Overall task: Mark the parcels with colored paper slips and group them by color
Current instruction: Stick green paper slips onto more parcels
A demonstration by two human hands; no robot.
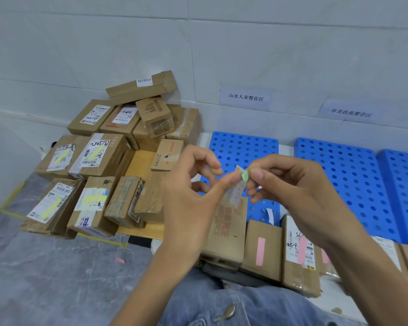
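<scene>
Both hands are up at chest height, working a small green paper slip [245, 177] between them. The left hand [193, 184] pinches it with thumb and forefinger, its other fingers curled loosely. The right hand [290, 184] nips the opposite edge between thumb and fingertips. A pale strip [235, 192] dangles beneath the pinch, probably backing being peeled off, though it is too small to be sure. So this looks like slip preparation: a new colour is about to go on. On the left sit the yellow-marked parcels [92, 156], with the pink-marked parcels [260, 250] lined up by the person's lap. Directly below the hands is a brown box with red print [224, 229], showing no slip. Next the slip has to come free cleanly, then be pressed flat onto an unmarked box, likely that one, starting a green group perhaps on the blue perforated pallet [245, 147].
</scene>
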